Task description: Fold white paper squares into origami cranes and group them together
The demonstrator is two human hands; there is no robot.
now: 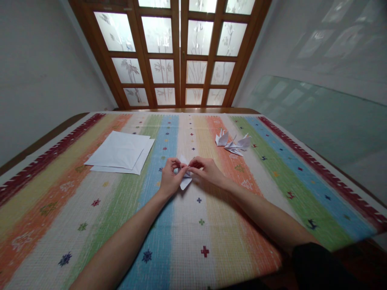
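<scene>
Near the middle of the table, a folded white paper piece (pixel 185 184) is held between my two hands. It looks like a partly folded origami crane, though my fingers cover much of it. My left hand (pixel 173 177) pinches it from the left with thumb and fingers. From the right, my right hand (pixel 208 171) grips it too, thumb and fingertips pressed together. The fingertips of both hands nearly meet at the top of the paper. Finished paper cranes (pixel 237 144) sit in a small group beyond my right hand.
White paper sheets (pixel 117 151) lie stacked at the left. A striped, colourful tablecloth (pixel 187 241) covers the table. Behind the far edge stands a wooden door with frosted panes (pixel 198 38). A glass panel (pixel 317 117) leans along the right wall.
</scene>
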